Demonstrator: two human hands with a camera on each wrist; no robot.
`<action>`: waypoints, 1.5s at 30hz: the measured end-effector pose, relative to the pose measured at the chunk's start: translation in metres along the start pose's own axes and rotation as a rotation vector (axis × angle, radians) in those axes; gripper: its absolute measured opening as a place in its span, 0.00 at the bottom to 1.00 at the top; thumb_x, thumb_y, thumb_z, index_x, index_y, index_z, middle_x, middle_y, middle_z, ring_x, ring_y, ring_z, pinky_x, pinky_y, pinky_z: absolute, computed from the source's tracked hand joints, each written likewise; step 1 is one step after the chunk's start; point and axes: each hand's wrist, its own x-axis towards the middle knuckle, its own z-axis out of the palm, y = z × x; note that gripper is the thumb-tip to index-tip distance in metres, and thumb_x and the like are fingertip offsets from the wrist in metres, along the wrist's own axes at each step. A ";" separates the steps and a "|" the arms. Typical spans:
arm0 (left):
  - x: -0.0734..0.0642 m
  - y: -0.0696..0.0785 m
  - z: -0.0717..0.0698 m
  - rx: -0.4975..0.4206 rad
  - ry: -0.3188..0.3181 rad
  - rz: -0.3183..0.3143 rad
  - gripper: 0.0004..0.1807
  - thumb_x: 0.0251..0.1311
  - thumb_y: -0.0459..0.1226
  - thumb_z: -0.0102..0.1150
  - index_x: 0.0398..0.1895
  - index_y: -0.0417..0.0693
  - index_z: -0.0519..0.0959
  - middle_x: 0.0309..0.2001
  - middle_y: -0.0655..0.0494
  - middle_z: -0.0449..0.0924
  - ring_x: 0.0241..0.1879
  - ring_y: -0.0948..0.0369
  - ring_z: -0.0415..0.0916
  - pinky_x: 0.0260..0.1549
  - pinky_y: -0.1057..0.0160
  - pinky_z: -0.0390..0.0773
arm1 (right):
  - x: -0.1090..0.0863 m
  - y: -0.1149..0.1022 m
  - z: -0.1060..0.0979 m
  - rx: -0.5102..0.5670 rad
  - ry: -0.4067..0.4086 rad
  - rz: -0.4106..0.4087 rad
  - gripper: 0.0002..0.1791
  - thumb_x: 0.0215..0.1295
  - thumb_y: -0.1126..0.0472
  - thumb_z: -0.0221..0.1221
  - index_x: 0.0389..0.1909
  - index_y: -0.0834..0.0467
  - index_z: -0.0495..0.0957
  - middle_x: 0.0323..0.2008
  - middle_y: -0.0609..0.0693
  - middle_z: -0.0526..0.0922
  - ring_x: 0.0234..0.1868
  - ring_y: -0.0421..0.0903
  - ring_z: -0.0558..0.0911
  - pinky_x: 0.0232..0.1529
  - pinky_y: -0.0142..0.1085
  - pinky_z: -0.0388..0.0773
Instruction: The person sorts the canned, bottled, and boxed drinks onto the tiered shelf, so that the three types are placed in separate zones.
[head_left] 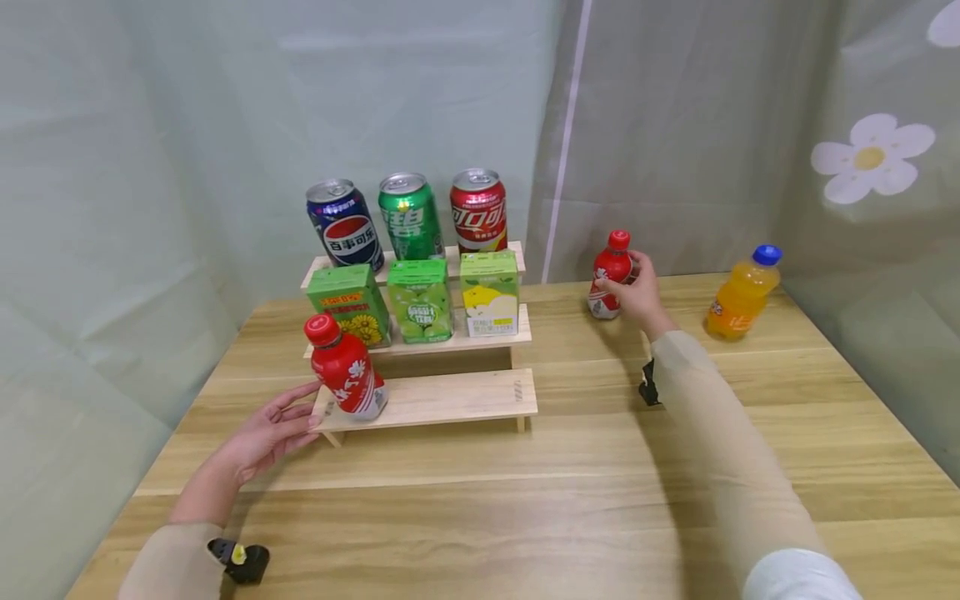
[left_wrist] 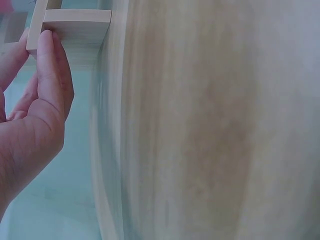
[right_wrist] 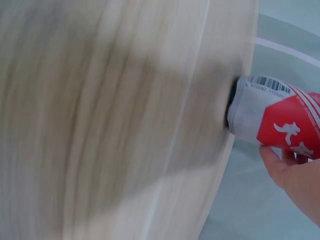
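At the back of the table, my right hand point(head_left: 634, 292) grips a red drink bottle point(head_left: 612, 265) with a red cap. The right wrist view shows its white-and-red lower part point(right_wrist: 280, 117) close to the tabletop, thumb and fingers about it; whether it touches cannot be told. My left hand point(head_left: 273, 433) pinches the left end of the lowest step of a wooden tiered stand point(head_left: 457, 398). In the left wrist view, fingers point(left_wrist: 50, 75) lie on both sides of the plank's end point(left_wrist: 36, 30). A second red bottle point(head_left: 348, 371) stands at the left of that step.
Green juice boxes point(head_left: 420, 302) fill the middle step. On the top step stand a blue can point(head_left: 347, 229), a green can point(head_left: 411, 218) and a red can point(head_left: 478, 212). An orange drink bottle point(head_left: 742, 296) with a blue cap is at the back right. Curtains hang behind.
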 end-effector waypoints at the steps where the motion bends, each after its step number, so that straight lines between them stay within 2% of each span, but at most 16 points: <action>1: 0.000 0.000 0.000 -0.003 -0.001 0.000 0.32 0.67 0.33 0.52 0.71 0.56 0.55 0.47 0.68 0.75 0.46 0.66 0.79 0.48 0.66 0.80 | -0.001 -0.001 -0.002 -0.014 -0.014 -0.004 0.42 0.62 0.64 0.61 0.70 0.63 0.47 0.64 0.67 0.62 0.62 0.59 0.64 0.66 0.51 0.66; 9: -0.001 0.003 0.000 0.017 0.018 -0.002 0.33 0.67 0.33 0.53 0.72 0.54 0.53 0.48 0.67 0.73 0.46 0.67 0.79 0.48 0.66 0.80 | -0.009 -0.012 -0.015 -0.054 -0.107 0.028 0.43 0.60 0.65 0.63 0.69 0.66 0.47 0.66 0.67 0.59 0.66 0.61 0.63 0.68 0.52 0.63; 15: -0.001 0.001 0.002 0.025 0.020 -0.010 0.31 0.66 0.34 0.54 0.70 0.57 0.56 0.49 0.65 0.71 0.46 0.67 0.78 0.48 0.66 0.80 | -0.017 -0.009 -0.024 -0.082 -0.163 0.026 0.43 0.61 0.63 0.62 0.69 0.66 0.47 0.64 0.67 0.61 0.62 0.59 0.65 0.63 0.51 0.69; 23: -0.001 0.002 0.003 0.030 0.025 -0.021 0.34 0.66 0.34 0.54 0.73 0.54 0.53 0.50 0.64 0.70 0.46 0.67 0.78 0.49 0.66 0.80 | -0.028 -0.008 -0.031 -0.098 -0.160 0.030 0.44 0.61 0.60 0.63 0.70 0.65 0.48 0.64 0.66 0.64 0.61 0.58 0.67 0.62 0.49 0.72; 29: -0.001 0.003 0.004 0.043 0.033 -0.020 0.35 0.66 0.35 0.54 0.74 0.54 0.51 0.53 0.59 0.67 0.46 0.67 0.78 0.49 0.66 0.80 | -0.042 -0.021 -0.031 -0.100 -0.178 0.039 0.43 0.61 0.58 0.64 0.70 0.64 0.48 0.63 0.65 0.65 0.61 0.58 0.68 0.61 0.48 0.73; 32: -0.002 0.003 0.004 0.048 0.030 -0.022 0.36 0.67 0.35 0.53 0.74 0.52 0.49 0.54 0.58 0.67 0.46 0.67 0.78 0.49 0.66 0.80 | -0.051 -0.030 -0.033 -0.095 -0.192 0.054 0.43 0.62 0.57 0.63 0.70 0.63 0.48 0.63 0.66 0.65 0.61 0.58 0.68 0.58 0.44 0.76; 36: -0.001 0.004 0.003 0.039 0.030 -0.029 0.37 0.67 0.35 0.53 0.75 0.52 0.48 0.52 0.60 0.69 0.46 0.67 0.78 0.49 0.66 0.80 | -0.066 -0.040 -0.034 -0.077 -0.222 0.067 0.42 0.62 0.58 0.63 0.69 0.63 0.49 0.63 0.65 0.64 0.61 0.58 0.67 0.49 0.31 0.80; 38: -0.001 0.004 0.003 0.034 0.028 -0.031 0.37 0.67 0.35 0.53 0.75 0.53 0.48 0.51 0.62 0.69 0.46 0.67 0.78 0.49 0.66 0.80 | -0.073 -0.045 -0.034 -0.071 -0.241 0.065 0.41 0.62 0.58 0.63 0.68 0.63 0.50 0.63 0.65 0.64 0.61 0.58 0.67 0.47 0.27 0.80; 40: -0.001 0.004 0.002 0.033 0.027 -0.031 0.37 0.67 0.35 0.53 0.75 0.53 0.48 0.50 0.62 0.70 0.46 0.67 0.78 0.49 0.66 0.80 | -0.081 -0.050 -0.034 -0.078 -0.258 0.058 0.40 0.61 0.58 0.63 0.67 0.63 0.51 0.64 0.64 0.65 0.61 0.58 0.68 0.50 0.31 0.80; 45: -0.002 0.002 0.002 0.029 0.020 -0.025 0.37 0.67 0.35 0.54 0.75 0.53 0.48 0.51 0.62 0.69 0.46 0.67 0.78 0.49 0.66 0.79 | -0.102 -0.062 -0.031 -0.120 -0.306 0.036 0.39 0.60 0.59 0.64 0.66 0.63 0.53 0.62 0.64 0.68 0.60 0.58 0.70 0.59 0.48 0.75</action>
